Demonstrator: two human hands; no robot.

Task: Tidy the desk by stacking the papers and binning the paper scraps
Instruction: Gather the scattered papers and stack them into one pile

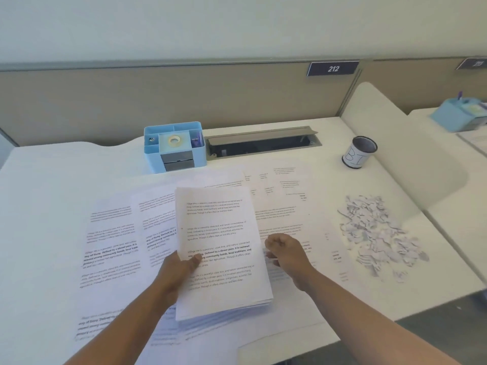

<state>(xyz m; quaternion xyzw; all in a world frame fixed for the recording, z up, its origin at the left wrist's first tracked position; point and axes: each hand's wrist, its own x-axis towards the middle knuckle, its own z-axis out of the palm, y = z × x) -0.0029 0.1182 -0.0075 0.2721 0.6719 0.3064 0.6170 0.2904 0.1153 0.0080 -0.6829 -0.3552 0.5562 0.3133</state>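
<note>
white paper stack [221, 248], long axis pointing away, gripped by left hand [179, 272]; right hand [287, 256] seemingly pinching a loose sheet [290, 222].

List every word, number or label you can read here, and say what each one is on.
"212": dark plate on the partition.
"BI": handwritten on the small cup; any further letters are hidden round its side.
"Defined by a slower pace, it is centered", "community bonds, local traditions, and": bold lines on the top sheet of the stack in the left hand.
Second plate, far right: blurred, unreadable.
Loose sheets: mostly too blurred.
</note>
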